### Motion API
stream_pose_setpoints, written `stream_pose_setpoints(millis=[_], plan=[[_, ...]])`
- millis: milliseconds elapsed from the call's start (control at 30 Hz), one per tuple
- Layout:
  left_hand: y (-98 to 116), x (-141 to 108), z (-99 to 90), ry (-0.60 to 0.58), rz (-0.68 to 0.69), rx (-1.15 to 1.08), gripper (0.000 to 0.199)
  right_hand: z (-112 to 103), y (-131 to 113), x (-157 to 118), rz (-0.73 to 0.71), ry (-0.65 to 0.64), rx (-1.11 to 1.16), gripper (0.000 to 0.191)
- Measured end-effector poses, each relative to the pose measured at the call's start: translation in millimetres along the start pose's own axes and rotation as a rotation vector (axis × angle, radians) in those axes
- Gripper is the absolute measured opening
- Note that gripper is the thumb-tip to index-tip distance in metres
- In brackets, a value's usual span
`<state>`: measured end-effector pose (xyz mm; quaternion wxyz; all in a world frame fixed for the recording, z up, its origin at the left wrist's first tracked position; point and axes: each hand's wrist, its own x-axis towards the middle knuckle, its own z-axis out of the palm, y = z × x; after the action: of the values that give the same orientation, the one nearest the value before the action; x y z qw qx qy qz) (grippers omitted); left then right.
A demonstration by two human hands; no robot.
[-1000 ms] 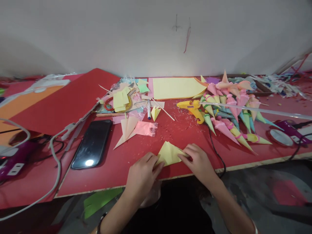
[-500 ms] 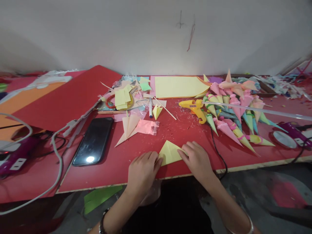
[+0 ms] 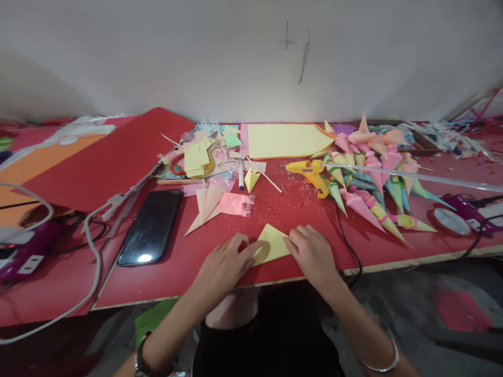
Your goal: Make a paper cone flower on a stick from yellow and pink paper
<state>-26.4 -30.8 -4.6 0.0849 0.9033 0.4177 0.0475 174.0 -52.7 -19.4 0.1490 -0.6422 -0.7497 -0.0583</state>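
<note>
A folded piece of yellow paper [image 3: 275, 246] with a pointed top lies on the red table near its front edge. My left hand [image 3: 226, 262] is closed at the paper's left side, its thumb and forefinger reaching onto the sheet. On the other side, my right hand [image 3: 314, 256] grips the right corner between thumb and curled fingers. Just beyond the paper are a pink packet [image 3: 237, 204], a peach folded paper piece [image 3: 207, 204] and a small yellow folded piece [image 3: 252, 179]. What lies under my fingertips is hidden.
A yellow glue gun [image 3: 310, 175] with a long clear glue stick lies beside a pile of pastel paper cones [image 3: 373, 173]. A phone [image 3: 151, 228], a white cable [image 3: 92, 241] and a marker [image 3: 241, 174] are left of centre. Yellow sheets [image 3: 286, 140] lie at the back.
My left fingers have moved further onto the paper's left side, and the left wrist has swung outward. My right hand keeps hold of the right corner. The view has shifted slightly.
</note>
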Motion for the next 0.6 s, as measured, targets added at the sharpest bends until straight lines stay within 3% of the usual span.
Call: stream_pose_setpoints(millis=[133,267,367,467,600], plan=[[-15.2,1.8,-7.6,-0.032,0.182,-0.012,0.036,-0.8,-0.6,1.5,0.015,-0.002,-0.01,0.025],[-27.0,5.1,-14.7,-0.11,0.251,-0.001,0.041,-7.6,-3.1,0.1,0.012,0.039,0.024,0.016],[-32.0,7.5,-18.2,-0.171,0.274,-0.014,0.046,-13.8,-13.7,-7.5,-0.202,0.057,0.082,0.03],[-33.7,9.7,-21.5,-0.21,0.283,-0.031,0.049,-14.1,-29.5,-18.4,-0.441,0.014,0.187,0.032],[-33.9,11.3,-25.1,-0.255,0.287,-0.053,0.052,-7.1,-40.8,-28.5,-0.415,-0.01,0.224,0.031]])
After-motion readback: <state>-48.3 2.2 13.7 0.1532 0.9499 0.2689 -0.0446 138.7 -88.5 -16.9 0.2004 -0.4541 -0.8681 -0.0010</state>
